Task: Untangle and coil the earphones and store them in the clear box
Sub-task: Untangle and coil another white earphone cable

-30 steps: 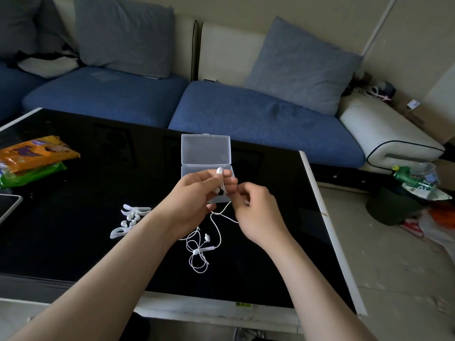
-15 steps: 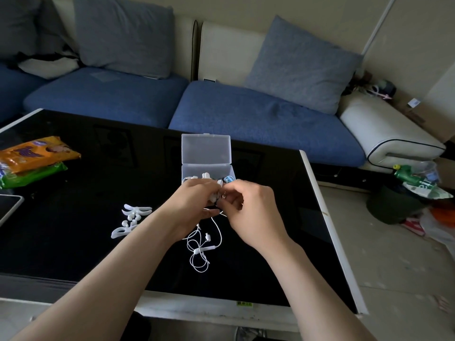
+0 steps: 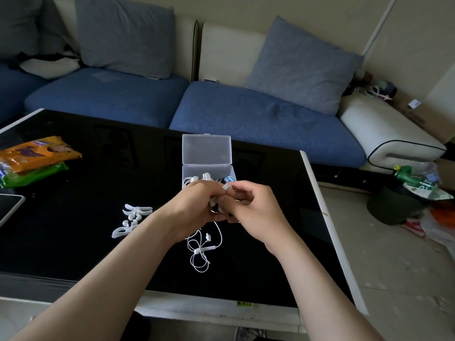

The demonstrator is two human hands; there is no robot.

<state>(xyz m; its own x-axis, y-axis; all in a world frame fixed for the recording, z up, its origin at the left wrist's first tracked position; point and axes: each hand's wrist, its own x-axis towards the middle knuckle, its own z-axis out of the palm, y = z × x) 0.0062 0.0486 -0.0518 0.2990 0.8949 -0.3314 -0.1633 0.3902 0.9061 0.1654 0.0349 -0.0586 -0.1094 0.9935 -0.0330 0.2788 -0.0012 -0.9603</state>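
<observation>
White wired earphones (image 3: 203,247) lie in a loose tangle on the black table, their cord rising into my hands. My left hand (image 3: 197,207) and my right hand (image 3: 248,207) meet just above the table, fingers curled, both pinching the upper part of the cord between them. Right behind my hands stands the clear box (image 3: 206,153) with its lid tipped open; several white pieces and a blue one lie inside. The cord between my fingers is mostly hidden.
White ear hooks and tips (image 3: 133,219) lie left of my hands. Orange and green packets (image 3: 34,156) and a tablet corner (image 3: 9,205) sit at the table's left. The table's white right edge (image 3: 320,205) borders the floor; a blue sofa (image 3: 258,114) stands behind.
My hands have come together and dropped lower. The earbud that my left hand held up near the box is now tucked between both hands, and less cord hangs free.
</observation>
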